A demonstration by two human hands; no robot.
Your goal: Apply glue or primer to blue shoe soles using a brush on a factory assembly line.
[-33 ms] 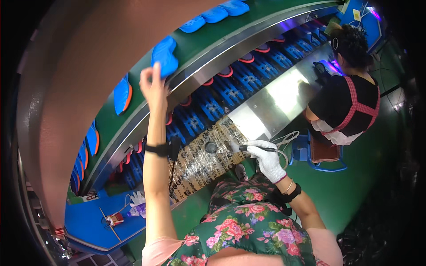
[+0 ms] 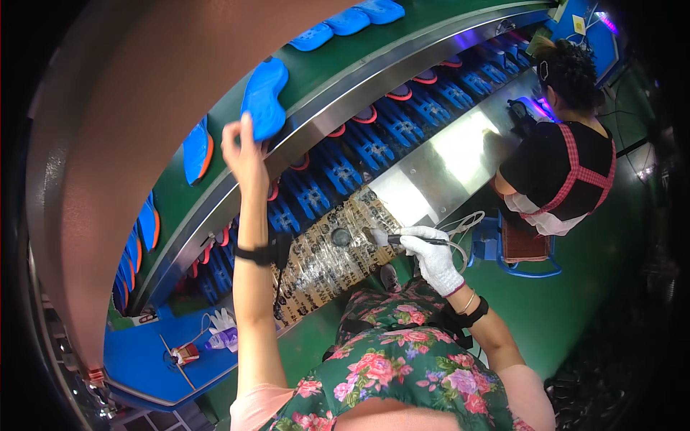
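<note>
Soles (image 2: 348,23), three blue in a row, lie on the green belt (image 2: 316,75); the left hand (image 2: 248,158) pinches another blue sole (image 2: 266,108); the gloved right hand (image 2: 434,263) grips one brush (image 2: 393,239).

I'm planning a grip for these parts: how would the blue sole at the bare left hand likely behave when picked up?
The blue sole probably won't roll, given its long, broad outline over the green surface. Its moulded-looking contours suggest it would mostly keep its shape. Its slight sheen may make it somewhat slippery.
</note>
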